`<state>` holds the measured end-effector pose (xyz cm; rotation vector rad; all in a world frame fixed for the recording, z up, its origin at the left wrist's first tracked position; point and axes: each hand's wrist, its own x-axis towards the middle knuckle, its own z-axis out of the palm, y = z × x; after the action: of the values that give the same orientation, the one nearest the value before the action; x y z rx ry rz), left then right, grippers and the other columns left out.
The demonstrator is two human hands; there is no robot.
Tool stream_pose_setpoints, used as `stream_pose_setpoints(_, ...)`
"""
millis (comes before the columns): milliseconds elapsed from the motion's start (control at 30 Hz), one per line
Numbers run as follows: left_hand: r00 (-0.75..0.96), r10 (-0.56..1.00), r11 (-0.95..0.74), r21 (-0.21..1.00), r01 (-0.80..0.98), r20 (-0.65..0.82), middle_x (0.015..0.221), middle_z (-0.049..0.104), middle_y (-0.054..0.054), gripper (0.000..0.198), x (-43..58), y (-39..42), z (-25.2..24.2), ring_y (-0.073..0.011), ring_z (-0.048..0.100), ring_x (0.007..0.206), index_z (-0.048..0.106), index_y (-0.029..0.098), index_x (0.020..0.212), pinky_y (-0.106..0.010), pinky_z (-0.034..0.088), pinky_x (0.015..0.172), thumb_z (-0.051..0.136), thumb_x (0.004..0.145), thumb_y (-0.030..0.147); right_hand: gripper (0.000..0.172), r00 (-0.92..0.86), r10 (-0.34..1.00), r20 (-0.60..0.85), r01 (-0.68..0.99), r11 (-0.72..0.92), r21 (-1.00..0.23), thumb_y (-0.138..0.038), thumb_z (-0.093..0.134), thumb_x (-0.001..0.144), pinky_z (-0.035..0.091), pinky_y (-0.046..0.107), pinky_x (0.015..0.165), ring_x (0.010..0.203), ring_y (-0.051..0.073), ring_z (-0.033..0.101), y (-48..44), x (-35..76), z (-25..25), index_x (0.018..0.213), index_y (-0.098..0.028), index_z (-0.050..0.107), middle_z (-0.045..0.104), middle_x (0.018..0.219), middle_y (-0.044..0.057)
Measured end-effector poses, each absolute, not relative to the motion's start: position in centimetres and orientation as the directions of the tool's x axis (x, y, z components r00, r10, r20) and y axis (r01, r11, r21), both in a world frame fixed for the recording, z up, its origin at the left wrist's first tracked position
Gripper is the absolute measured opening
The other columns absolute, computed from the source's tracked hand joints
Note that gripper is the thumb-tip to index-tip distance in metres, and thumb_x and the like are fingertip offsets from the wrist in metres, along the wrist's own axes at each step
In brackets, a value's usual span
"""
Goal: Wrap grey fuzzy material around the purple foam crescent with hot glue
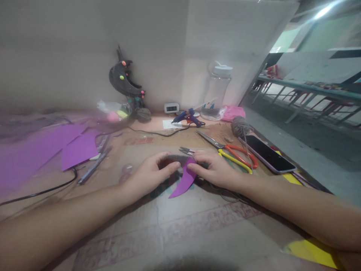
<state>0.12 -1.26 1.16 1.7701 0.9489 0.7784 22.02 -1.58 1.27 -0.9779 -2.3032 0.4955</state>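
Note:
A purple crescent-shaped foam piece (184, 181) lies on the cardboard-covered table (197, 226), partly over a dark grey fuzzy crescent (176, 159). My left hand (149, 174) pinches the left part of the grey piece with thumb and fingers closed. My right hand (216, 169) presses with closed fingers on the upper tip of the purple piece and the grey one. Both hands meet over the two pieces at the table's middle.
Orange-and-yellow scissors (234, 153), small snips (186, 151), a phone (266, 153), a twine ball (240, 126) sit right. Blue glue gun (189, 117), clear jar (217, 92), clock (171, 108), dark moon ornament (122, 79) stand behind. Purple sheets (79, 148) lie left, yellow paper (313, 253) near right.

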Motion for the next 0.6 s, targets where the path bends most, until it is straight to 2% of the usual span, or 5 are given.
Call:
stream_pose_setpoints(133, 0.505, 0.861, -0.254, 0.912, 0.322, 0.061, 0.094, 0.072, -0.004, 0.029, 0.05, -1.36, 1.28, -0.0196, 0.065, 0.087, 0.067, 0.019, 0.098, -0.029, 0.049, 0.076, 0.056, 0.089, 0.044, 0.038, -0.580, 0.718, 0.384, 0.511, 0.688, -0.515, -0.031, 0.052, 0.094, 0.037, 0.025, 0.061, 0.063, 0.012, 0.046, -1.61, 22.04, 1.10, 0.059, -0.018, 0.048, 0.046, 0.059, -0.003)
stream_pose_setpoints(333, 0.484, 0.869, -0.298, 0.892, 0.339, 0.106, 0.092, 0.071, -0.004, 0.025, -0.04, -1.38, 0.91, -0.0186, 0.063, 0.083, 0.067, 0.020, 0.094, -0.029, 0.048, 0.074, 0.056, 0.089, 0.041, 0.033, -0.499, 0.795, 0.345, 0.562, 0.600, -0.570, -0.033, 0.050, 0.095, 0.039, 0.025, 0.063, 0.067, 0.012, 0.051, -1.73, 22.14, 1.33, 0.066, -0.016, 0.056, 0.053, 0.067, -0.001)
stream_pose_setpoints(500, 0.474, 0.878, -0.236, 0.921, 0.310, 0.065, 0.091, 0.068, -0.004, 0.025, 0.07, -1.26, 0.62, -0.0172, 0.061, 0.077, 0.065, 0.020, 0.099, -0.029, 0.049, 0.070, 0.059, 0.087, 0.041, 0.023, -0.426, 0.753, 0.502, 0.593, 0.651, -0.474, -0.031, 0.055, 0.092, 0.041, 0.024, 0.062, 0.064, 0.012, 0.054, -1.91, 22.31, 1.38, 0.074, -0.017, 0.062, 0.059, 0.067, 0.000)
stream_pose_setpoints(600, 0.521, 0.851, -0.239, 0.931, 0.275, 0.065, 0.084, 0.065, -0.003, 0.028, 0.07, -1.28, 0.63, -0.0161, 0.059, 0.076, 0.064, 0.018, 0.089, -0.028, 0.048, 0.071, 0.057, 0.089, 0.045, 0.014, -0.436, 0.701, 0.564, 0.589, 0.696, -0.410, -0.025, 0.057, 0.090, 0.043, 0.024, 0.064, 0.067, 0.013, 0.058, -1.96, 22.40, 1.21, 0.082, -0.017, 0.065, 0.066, 0.073, 0.002)
